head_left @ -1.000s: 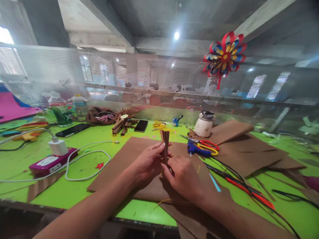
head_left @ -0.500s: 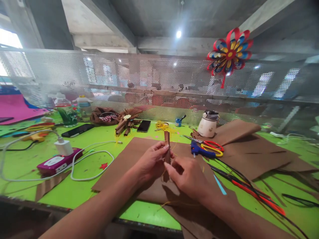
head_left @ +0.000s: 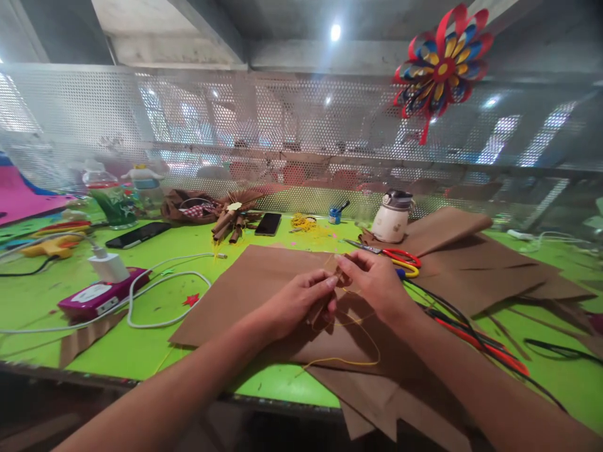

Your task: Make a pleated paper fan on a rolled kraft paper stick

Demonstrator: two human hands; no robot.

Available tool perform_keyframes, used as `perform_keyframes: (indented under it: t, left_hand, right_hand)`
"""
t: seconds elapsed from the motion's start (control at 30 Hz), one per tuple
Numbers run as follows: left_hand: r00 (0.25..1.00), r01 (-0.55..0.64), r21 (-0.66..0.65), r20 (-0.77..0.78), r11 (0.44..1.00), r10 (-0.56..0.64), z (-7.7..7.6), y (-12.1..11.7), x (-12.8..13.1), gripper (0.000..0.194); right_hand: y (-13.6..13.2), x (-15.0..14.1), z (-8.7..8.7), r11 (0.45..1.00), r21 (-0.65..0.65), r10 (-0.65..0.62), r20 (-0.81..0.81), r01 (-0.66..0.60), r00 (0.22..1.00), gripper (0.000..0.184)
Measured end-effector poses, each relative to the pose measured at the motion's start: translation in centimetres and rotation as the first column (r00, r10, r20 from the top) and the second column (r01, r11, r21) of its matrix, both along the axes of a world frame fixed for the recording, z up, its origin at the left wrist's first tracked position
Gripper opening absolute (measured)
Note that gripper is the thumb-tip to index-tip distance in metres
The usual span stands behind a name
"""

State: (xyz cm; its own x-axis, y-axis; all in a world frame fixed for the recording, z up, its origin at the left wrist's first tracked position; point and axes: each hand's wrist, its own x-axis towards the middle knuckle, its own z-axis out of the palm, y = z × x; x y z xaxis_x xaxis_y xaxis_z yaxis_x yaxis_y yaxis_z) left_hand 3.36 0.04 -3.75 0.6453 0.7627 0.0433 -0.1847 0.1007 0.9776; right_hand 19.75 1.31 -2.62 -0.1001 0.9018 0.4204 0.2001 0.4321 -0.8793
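While the left hand point(head_left: 299, 300) grips the folded paper point(head_left: 343, 274) with thumb and fingers pressed together around it, the right hand point(head_left: 379, 282) has its thumb and forefinger pinching the top end. Both hands are pretty much touching there, so the paper is half covered, and I can't tell how the right hand's other fingers sit. It's tilted, held up over the big brown sheet point(head_left: 245, 282) near the front of the green table point(head_left: 264, 389). Yellow thread point(head_left: 378, 351) loops out just below the hands and trails across the sheet.

Right behind the right hand you've got scissors point(head_left: 400, 256) with red and yellow handles, plus a blue bit peeking out that's too covered to make out. More brown paper point(head_left: 461, 270) is piled off to the right, next to a white flask point(head_left: 391, 220). Toward the back there's a phone point(head_left: 268, 224) between some paper rolls point(head_left: 226, 225) and a yellow tangle point(head_left: 304, 221), with a little blue jar point(head_left: 335, 215) near the tangle. Over on the left, a white charger point(head_left: 109, 268) is stuck in a purple power strip point(head_left: 98, 295), and a red star point(head_left: 191, 300) lies beside the white cable point(head_left: 169, 273).
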Motion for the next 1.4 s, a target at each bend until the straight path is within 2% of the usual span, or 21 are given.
perform_keyframes:
  t: [0.17,0.37,0.53,0.63,0.83,0.97,1.1,1.2,1.3,1.4]
  left_hand:
    - [1.0,-0.029,0.001,-0.008,1.0,0.029,-0.1,0.1,0.4,0.029]
    - [0.999,-0.01,0.108,-0.049,0.994,0.016,0.3,-0.1,0.4,0.031]
    - [0.998,-0.005,0.138,-0.067,0.99,0.015,0.5,-0.3,0.3,0.028]
    - [0.996,-0.006,0.148,-0.083,0.989,0.019,0.4,-0.3,0.4,0.027]
    - [0.998,-0.013,0.062,-0.057,0.998,0.017,0.2,0.1,0.2,0.026]
    - [0.996,-0.001,0.047,-0.091,0.999,0.006,0.6,0.1,-0.2,0.025]
    - [0.999,0.031,-0.03,0.037,0.999,-0.03,0.8,0.4,-0.8,0.023]
    - [0.986,0.091,-0.105,0.148,0.99,-0.075,0.9,0.8,-1.3,0.022]
    - [0.968,0.142,-0.137,0.225,0.98,-0.109,1.0,0.9,-1.5,0.024]
    - [0.958,0.172,-0.143,0.254,0.975,-0.132,1.0,0.7,-1.4,0.027]
  right_hand:
    - [-0.3,-0.1,0.4,0.998,-0.063,-0.028,-0.031,0.026,0.999,0.037]
    - [-0.5,-0.1,1.0,0.973,-0.202,0.063,-0.218,-0.108,0.974,0.037]
    - [-0.7,0.2,1.8,0.908,-0.345,0.111,-0.35,-0.238,0.93,0.034]
    - [-0.7,0.3,2.0,0.888,-0.374,0.12,-0.372,-0.267,0.921,0.034]
    - [-0.3,0.2,1.1,0.949,-0.256,0.11,-0.286,-0.186,0.952,0.036]
    - [-0.3,0.0,1.0,0.959,-0.209,0.142,-0.222,-0.189,0.965,0.035]
    - [-0.4,0.1,1.2,0.922,-0.22,0.232,-0.346,-0.319,0.909,0.037]
    - [0.0,0.5,1.0,0.889,-0.249,0.254,-0.428,-0.384,0.867,0.04]
    - [0.4,0.8,0.8,0.907,-0.198,0.256,-0.441,-0.371,0.86,0.036]
    - [0.7,1.0,0.8,0.95,-0.081,0.258,-0.343,-0.302,0.903,0.028]
